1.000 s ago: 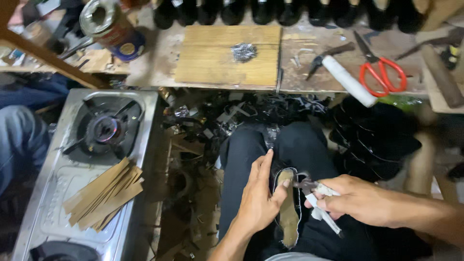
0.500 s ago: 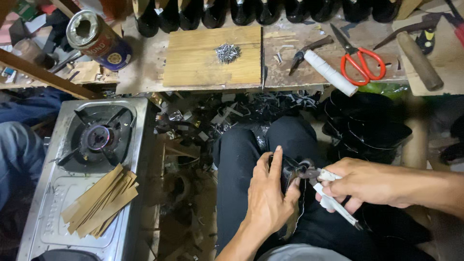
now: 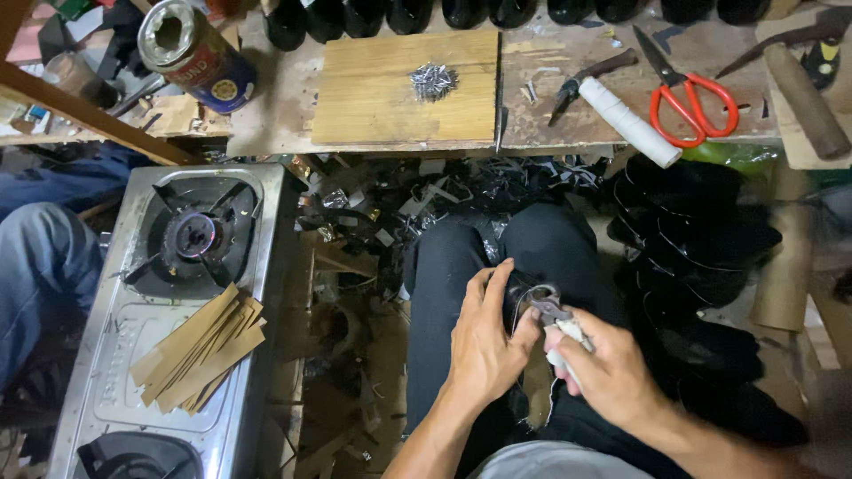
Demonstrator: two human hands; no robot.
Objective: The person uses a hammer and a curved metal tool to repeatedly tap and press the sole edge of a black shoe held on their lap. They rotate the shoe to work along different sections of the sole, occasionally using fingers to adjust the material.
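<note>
My left hand [image 3: 486,341] grips a dark shoe upper on a last [image 3: 524,293] resting on my lap, between my knees in black trousers. My right hand [image 3: 608,372] is closed on the white-wrapped handles of metal pincers [image 3: 548,310], whose jaws bite the shoe's edge right beside my left thumb. Most of the shoe is hidden under both hands.
A wooden board [image 3: 404,89] with a heap of small nails [image 3: 433,82] lies on the bench ahead. Red-handled scissors [image 3: 688,93], a white roll [image 3: 628,120], a hammer [image 3: 799,84] and a tin can [image 3: 191,53] are there too. A gas stove [image 3: 177,293] with card strips [image 3: 200,350] stands left. Black shoe pieces [image 3: 701,257] are stacked right. A person's jeans-clad leg [image 3: 40,275] is far left.
The head view has dropped and shifted right. My right hand with the pincers has moved closer to my left hand and tilted, and the long shoe sole is now covered by the hands.
</note>
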